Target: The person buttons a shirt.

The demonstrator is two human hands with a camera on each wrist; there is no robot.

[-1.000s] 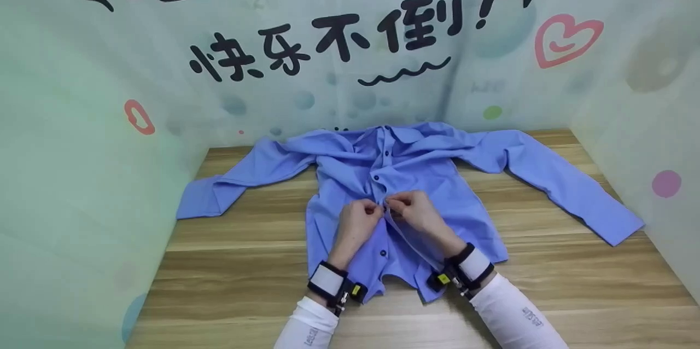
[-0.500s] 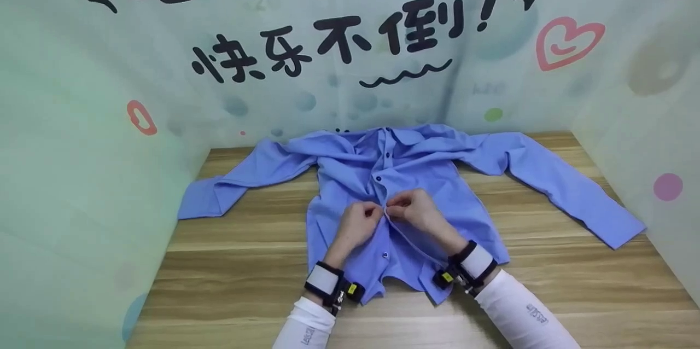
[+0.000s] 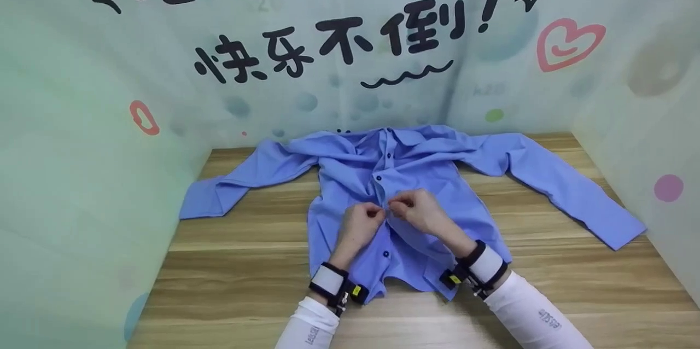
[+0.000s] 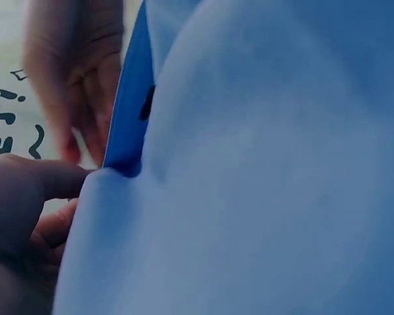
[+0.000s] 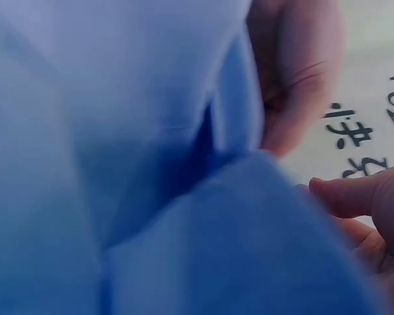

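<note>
A blue long-sleeved button-up shirt [image 3: 350, 174] lies front up with its sleeves spread and its collar at the far side. My left hand [image 3: 361, 226] pinches the front edge near mid-placket, thumb and finger gripping the cloth in the left wrist view. Close beside it, my right hand [image 3: 418, 212] pinches the opposite front edge, slightly lifted. Dark buttons show above the hands, one being the upper button [image 3: 379, 178], and a lower button [image 3: 386, 254] shows below them. In the left wrist view a dark button [image 4: 146, 103] sits edge-on by the fold. The lower front hangs parted.
The shirt lies on a wood-grain table [image 3: 235, 283]. A printed cloth backdrop [image 3: 306, 100] with black lettering encloses the back and both sides. The left sleeve end [image 3: 205, 201] and right sleeve end [image 3: 618, 228] reach near the table's side edges.
My right hand and forearm have shifted slightly right, drawing that front edge and its lower hem rightward. The left hand stays near the placket, and both hands keep their hold.
</note>
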